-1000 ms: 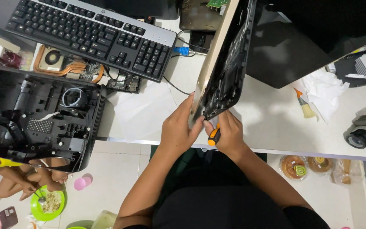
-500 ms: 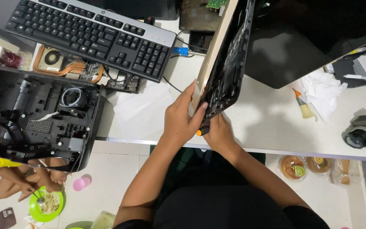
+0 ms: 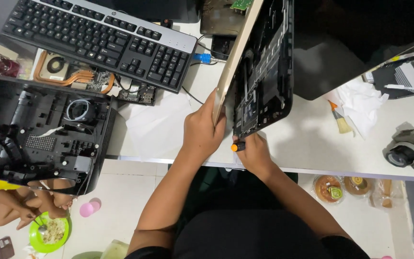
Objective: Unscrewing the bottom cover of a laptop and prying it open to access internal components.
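Observation:
An opened laptop base point(image 3: 263, 76) stands on its edge on the white table point(image 3: 312, 148), its dark inner side with circuit boards facing right and its gold outer shell facing left. My left hand point(image 3: 202, 132) grips the gold shell at its lower corner and holds the base upright. My right hand point(image 3: 254, 152) is closed around a small screwdriver with an orange handle point(image 3: 238, 146), pressed against the bottom corner of the dark inner side. The tool's tip is hidden.
A black and silver keyboard point(image 3: 101, 41) lies at the back left. An open black device chassis point(image 3: 39, 134) overhangs the left table edge, with a copper heat pipe and fan point(image 3: 65, 72) behind it. Brush point(image 3: 340, 120), white tissue point(image 3: 360, 103), lens unit point(image 3: 408, 148) at right. Another person's hands point(image 3: 20, 211) are over a green plate on the floor.
My right hand has shifted along the laptop's bottom corner with the screwdriver. My left hand keeps its grip on the shell. The view is otherwise the same.

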